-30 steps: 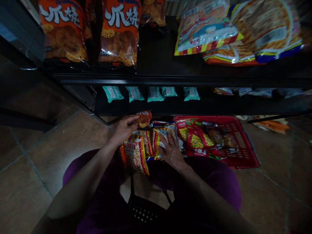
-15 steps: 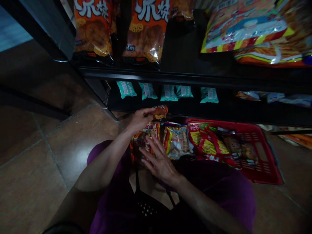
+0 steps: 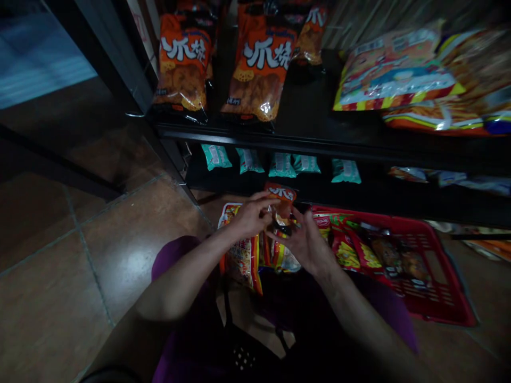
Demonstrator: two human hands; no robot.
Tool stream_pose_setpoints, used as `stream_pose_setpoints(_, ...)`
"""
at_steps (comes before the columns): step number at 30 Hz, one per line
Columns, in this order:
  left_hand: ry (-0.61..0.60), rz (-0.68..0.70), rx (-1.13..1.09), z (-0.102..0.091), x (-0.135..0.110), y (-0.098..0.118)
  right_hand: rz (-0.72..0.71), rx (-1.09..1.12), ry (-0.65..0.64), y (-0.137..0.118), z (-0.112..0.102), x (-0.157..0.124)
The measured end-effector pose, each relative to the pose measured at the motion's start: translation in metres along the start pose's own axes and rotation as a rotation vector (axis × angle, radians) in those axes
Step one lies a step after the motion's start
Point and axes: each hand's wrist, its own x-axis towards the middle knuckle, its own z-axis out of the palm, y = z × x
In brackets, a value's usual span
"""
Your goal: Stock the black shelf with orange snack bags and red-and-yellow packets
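Note:
A small orange snack bag (image 3: 282, 192) with white lettering is held up between both hands, above the near end of the red basket (image 3: 465, 298). My left hand (image 3: 252, 215) grips the bag's left side, thumb and fingers bent around it. At the lower right edge, my right hand (image 3: 306, 242) has its fingers curled against the same bag, partly hiding it. Just below the hands lies a yellow and red snack bag (image 3: 241, 260) in the basket. Red packets (image 3: 347, 252) and dark brown packs (image 3: 399, 258) fill the basket further right.
A black shelf (image 3: 311, 141) runs across in front. Orange snack bags (image 3: 261, 74) stand on it, with large colourful bags (image 3: 395, 72) at right. Several small teal packets (image 3: 282, 165) sit on the lower shelf. A dark shelf post (image 3: 167, 154) rises at left.
My right hand has lifted off the yellow and red bag and moved up to the orange snack bag. My left hand has shifted right with it. The camera view has tilted up slightly.

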Motion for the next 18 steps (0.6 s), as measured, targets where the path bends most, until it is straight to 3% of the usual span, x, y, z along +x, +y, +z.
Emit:
stream_pose_setpoints(3, -0.082, 0.161, 0.066, 0.012, -0.005, 0.004, 0.046, 0.036, 0.138, -0.008, 0.004, 0.011)
stream_pose_setpoints(6, -0.057, 0.144, -0.015, 0.014, -0.005, 0.005, 0.090, 0.070, 0.206, -0.002, 0.001, 0.013)
stream_pose_setpoints(8, 0.012, 0.037, -0.128, 0.012, -0.002, 0.005, 0.071, 0.076, 0.186, 0.005, -0.005, 0.011)
stream_pose_setpoints(13, 0.181, -0.426, -0.507, 0.011, 0.006, 0.001, -0.075, -0.048, 0.116, 0.012, -0.011, -0.005)
stream_pose_setpoints(15, 0.188, -0.512, -0.589, 0.013, 0.007, 0.001, -0.049, -0.093, 0.171, 0.011, -0.007, -0.012)
stream_pose_setpoints(18, 0.166, -0.518, -0.683, 0.018, 0.008, 0.003, -0.024, -0.126, 0.220, 0.007, -0.004, -0.017)
